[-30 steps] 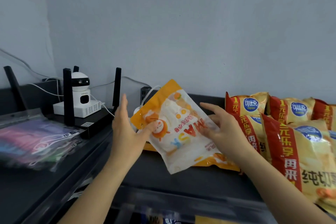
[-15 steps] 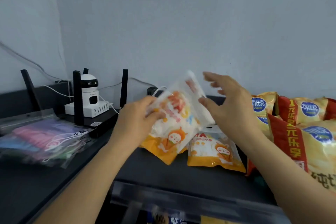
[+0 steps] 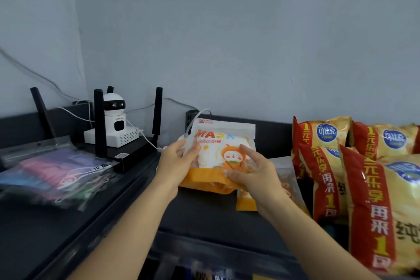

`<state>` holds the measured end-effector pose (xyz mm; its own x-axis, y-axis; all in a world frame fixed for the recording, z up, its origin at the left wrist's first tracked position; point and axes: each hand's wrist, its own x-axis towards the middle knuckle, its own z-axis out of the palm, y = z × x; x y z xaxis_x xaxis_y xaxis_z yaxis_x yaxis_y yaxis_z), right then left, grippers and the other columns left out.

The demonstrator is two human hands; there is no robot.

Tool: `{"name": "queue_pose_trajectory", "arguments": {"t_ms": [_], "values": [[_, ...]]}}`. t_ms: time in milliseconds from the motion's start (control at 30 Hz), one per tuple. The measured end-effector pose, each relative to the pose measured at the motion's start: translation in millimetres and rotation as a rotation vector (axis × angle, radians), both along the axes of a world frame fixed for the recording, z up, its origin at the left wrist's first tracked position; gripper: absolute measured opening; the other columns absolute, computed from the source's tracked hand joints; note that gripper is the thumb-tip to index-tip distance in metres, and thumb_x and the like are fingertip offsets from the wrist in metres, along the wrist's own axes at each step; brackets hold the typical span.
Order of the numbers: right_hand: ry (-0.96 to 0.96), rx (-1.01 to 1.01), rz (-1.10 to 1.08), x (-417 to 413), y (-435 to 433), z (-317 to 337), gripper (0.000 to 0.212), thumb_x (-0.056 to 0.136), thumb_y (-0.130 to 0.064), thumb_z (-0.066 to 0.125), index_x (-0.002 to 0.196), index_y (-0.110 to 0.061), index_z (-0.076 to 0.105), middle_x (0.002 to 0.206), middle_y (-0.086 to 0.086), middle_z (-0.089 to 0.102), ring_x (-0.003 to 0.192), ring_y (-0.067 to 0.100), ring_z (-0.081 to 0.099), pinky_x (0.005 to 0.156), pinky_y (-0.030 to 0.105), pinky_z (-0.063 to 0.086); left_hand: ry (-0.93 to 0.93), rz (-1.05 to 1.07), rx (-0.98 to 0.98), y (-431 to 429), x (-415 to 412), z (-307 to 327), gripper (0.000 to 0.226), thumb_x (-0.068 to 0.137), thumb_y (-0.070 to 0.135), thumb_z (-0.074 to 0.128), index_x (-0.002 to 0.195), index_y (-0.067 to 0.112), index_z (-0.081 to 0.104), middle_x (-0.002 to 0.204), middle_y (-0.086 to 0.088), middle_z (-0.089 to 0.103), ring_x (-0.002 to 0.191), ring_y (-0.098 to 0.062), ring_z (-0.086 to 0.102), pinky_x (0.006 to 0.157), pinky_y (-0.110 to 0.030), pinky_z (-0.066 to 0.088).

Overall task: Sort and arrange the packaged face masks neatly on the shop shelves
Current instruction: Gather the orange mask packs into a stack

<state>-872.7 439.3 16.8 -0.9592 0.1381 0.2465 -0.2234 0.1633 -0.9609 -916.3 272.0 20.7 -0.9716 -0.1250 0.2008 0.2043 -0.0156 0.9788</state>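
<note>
An orange-and-white mask pack point(image 3: 218, 143) printed "MASK" stands upright on the dark shelf point(image 3: 204, 218), its orange band at the bottom. My left hand point(image 3: 175, 163) grips its left edge and my right hand point(image 3: 252, 173) holds its lower right front. A second orange mask pack point(image 3: 246, 202) lies flat on the shelf behind my right hand, mostly hidden. Clear bags of pink, purple and blue masks point(image 3: 54, 170) lie on the left shelf section.
A white camera on a black router with tall antennas point(image 3: 113, 125) stands at the back left, with white cables trailing to the wall. Yellow-and-red snack bags point(image 3: 368, 179) fill the right side of the shelf. A lower shelf edge point(image 3: 227, 254) runs along the front.
The mask pack was upside down and tilted in the air; it has been turned upright and brought down onto the shelf. My right hand, open half a second ago, now holds its front.
</note>
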Motion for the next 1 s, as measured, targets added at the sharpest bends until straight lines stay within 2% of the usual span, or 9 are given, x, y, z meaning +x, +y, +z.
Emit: {"name": "queue_pose_trajectory", "arguments": {"t_ms": [100, 167, 267, 333, 467, 533, 733, 867, 1000], "values": [[-0.049, -0.069, -0.023, -22.9, -7.7, 6.4, 0.074, 0.074, -0.007, 0.077, 0.136, -0.029, 0.045, 0.131, -0.002, 0.049, 0.116, 0.023, 0.054, 0.087, 0.045, 0.055, 0.039, 0.050, -0.071, -8.8, -2.9, -4.9, 0.060, 0.090, 0.037, 0.058, 0.142, 0.017, 0.037, 0.138, -0.001, 0.048, 0.124, -0.018, 0.048, 0.099, -0.037, 0.044], [-0.103, 0.006, -0.038, -40.6, -13.3, 9.3, 0.076, 0.075, -0.008, 0.076, 0.139, -0.030, 0.040, 0.139, 0.003, 0.044, 0.119, 0.026, 0.052, 0.088, 0.045, 0.054, 0.060, 0.098, -0.215, -16.6, -4.4, -13.6, 0.054, 0.094, 0.033, 0.052, 0.143, 0.018, 0.036, 0.144, -0.002, 0.042, 0.128, -0.018, 0.043, 0.096, -0.033, 0.041], [-0.301, 0.144, 0.029, -56.9, -20.9, 1.2, 0.080, 0.080, -0.013, 0.073, 0.145, -0.029, 0.029, 0.141, 0.003, 0.039, 0.119, 0.027, 0.049, 0.082, 0.039, 0.054, 0.012, 0.120, -0.427, -28.9, -9.6, -31.0, 0.051, 0.095, 0.035, 0.049, 0.142, 0.018, 0.038, 0.142, -0.001, 0.043, 0.127, -0.017, 0.041, 0.092, -0.029, 0.037], [-0.383, 0.193, 0.026, -59.5, -22.4, -8.8, 0.080, 0.077, -0.016, 0.075, 0.144, -0.023, 0.031, 0.137, 0.005, 0.043, 0.114, 0.026, 0.052, 0.083, 0.037, 0.053, -0.037, 0.078, -0.494, -36.4, -13.3, -41.9, 0.049, 0.095, 0.039, 0.049, 0.138, 0.019, 0.043, 0.135, 0.006, 0.046, 0.120, -0.013, 0.044, 0.090, -0.026, 0.037], [-0.372, 0.252, -0.064, -56.0, -18.3, -17.7, 0.075, 0.078, -0.015, 0.074, 0.142, -0.014, 0.036, 0.137, 0.008, 0.046, 0.113, 0.024, 0.053, 0.082, 0.031, 0.050, -0.091, -0.039, -0.488, -39.8, -18.0, -52.7, 0.053, 0.093, 0.050, 0.044, 0.139, 0.023, 0.043, 0.139, 0.002, 0.047, 0.122, -0.014, 0.044, 0.096, -0.028, 0.038], [-0.372, 0.214, -0.110, -52.4, -15.0, -16.1, 0.072, 0.079, -0.013, 0.073, 0.141, -0.013, 0.037, 0.137, 0.009, 0.046, 0.117, 0.026, 0.051, 0.084, 0.032, 0.048, -0.081, -0.060, -0.484, -36.0, -19.1, -52.0, 0.052, 0.094, 0.050, 0.041, 0.138, 0.023, 0.044, 0.136, 0.002, 0.048, 0.120, -0.013, 0.045, 0.093, -0.026, 0.037], [-0.309, 0.005, -0.381, -59.7, -4.0, 0.4, 0.051, 0.085, -0.008, 0.066, 0.132, -0.010, 0.049, 0.125, 0.013, 0.057, 0.107, 0.029, 0.059, 0.086, 0.043, 0.055, -0.046, -0.088, -0.460, -24.4, -24.8, -46.3, 0.057, 0.092, 0.059, 0.029, 0.139, 0.029, 0.041, 0.140, 0.003, 0.046, 0.130, -0.017, 0.039, 0.101, -0.034, 0.033], [-0.397, 0.081, -0.279, -61.9, -11.4, 0.9, 0.052, 0.084, -0.012, 0.068, 0.132, -0.008, 0.048, 0.114, 0.012, 0.059, 0.104, 0.030, 0.060, 0.084, 0.044, 0.054, -0.060, -0.140, -0.465, -24.6, -26.7, -52.5, 0.073, 0.079, 0.072, 0.033, 0.138, 0.029, 0.040, 0.136, 0.005, 0.047, 0.129, -0.017, 0.041, 0.103, -0.035, 0.035], [-0.408, 0.100, -0.165, -57.6, -21.0, -1.7, 0.065, 0.082, -0.022, 0.070, 0.139, -0.011, 0.041, 0.130, 0.011, 0.052, 0.115, 0.031, 0.054, 0.089, 0.045, 0.052, -0.049, -0.146, -0.508, -32.2, -26.8, -53.4, 0.065, 0.077, 0.073, 0.037, 0.126, 0.033, 0.051, 0.125, 0.010, 0.056, 0.119, -0.014, 0.050, 0.102, -0.039, 0.041]]}}
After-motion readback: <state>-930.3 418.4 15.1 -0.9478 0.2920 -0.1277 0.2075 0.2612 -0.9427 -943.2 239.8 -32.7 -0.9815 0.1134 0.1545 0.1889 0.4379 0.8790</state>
